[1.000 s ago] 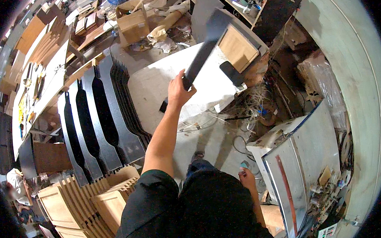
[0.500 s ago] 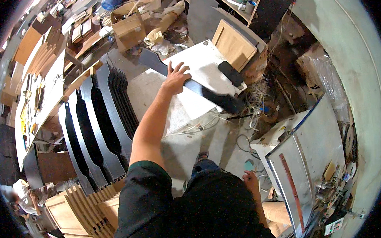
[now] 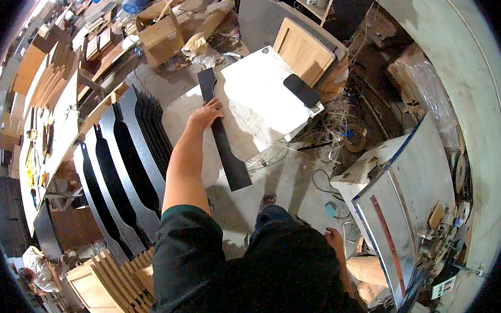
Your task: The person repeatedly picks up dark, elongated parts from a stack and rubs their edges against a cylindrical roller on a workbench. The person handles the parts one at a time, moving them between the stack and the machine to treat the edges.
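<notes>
My left hand (image 3: 206, 113) is closed on the narrow middle of a black board (image 3: 219, 136) with wider ends. The board runs from far to near over the left part of a white-topped stand (image 3: 258, 93), its near end out over the floor. Left of it, several black boards (image 3: 142, 128) of the same outline stand on edge in a row. By my right side hangs my right hand (image 3: 334, 242), fingers slightly apart and loosely bent. I see nothing in it; its palm is hidden.
A black phone-like slab (image 3: 302, 91) lies on the white top, and a wooden panel (image 3: 304, 50) leans behind it. Loose cables (image 3: 341, 131) tangle at the right, near a white metal-edged cabinet (image 3: 407, 193). Wooden panels (image 3: 106, 288) stand at the near left. Farther off is a cardboard box (image 3: 161, 41).
My left hand has moved left with the black board and turned it from slanting rightward to nearly straight toward me. My right hand still hangs at my side.
</notes>
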### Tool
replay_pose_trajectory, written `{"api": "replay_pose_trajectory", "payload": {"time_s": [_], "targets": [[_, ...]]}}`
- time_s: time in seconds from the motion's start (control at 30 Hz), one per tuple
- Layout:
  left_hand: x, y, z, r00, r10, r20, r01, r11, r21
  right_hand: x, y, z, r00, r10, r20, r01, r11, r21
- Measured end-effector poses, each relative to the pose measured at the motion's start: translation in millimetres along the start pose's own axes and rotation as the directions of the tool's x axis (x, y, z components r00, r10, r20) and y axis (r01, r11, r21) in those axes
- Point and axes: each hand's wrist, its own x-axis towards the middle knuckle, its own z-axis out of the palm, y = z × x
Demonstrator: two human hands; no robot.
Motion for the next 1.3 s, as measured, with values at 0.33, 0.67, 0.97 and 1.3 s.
{"api": "replay_pose_trajectory", "payload": {"time_s": [0.33, 0.67, 0.97, 1.3], "targets": [[-9, 5, -6, 0.968, -0.201, -0.147, 0.191, 0.978, -0.081, -7, 2, -8, 0.999, 0.038, -0.013, -0.038, 0.999, -0.005], [21, 98, 40, 0.39, -0.918, -0.075, 0.489, 0.276, -0.827, -28, 21, -11, 0.999, 0.051, -0.01, -0.05, 0.998, 0.039], [23, 118, 58, 0.354, -0.919, -0.175, 0.469, 0.336, -0.817, -46, 12, -9, 0.996, 0.078, -0.037, -0.077, 0.997, 0.031], [22, 143, 61, 0.363, -0.876, -0.317, 0.563, 0.477, -0.674, -79, 28, -7, 0.981, 0.187, -0.049, -0.182, 0.979, 0.092]]}}
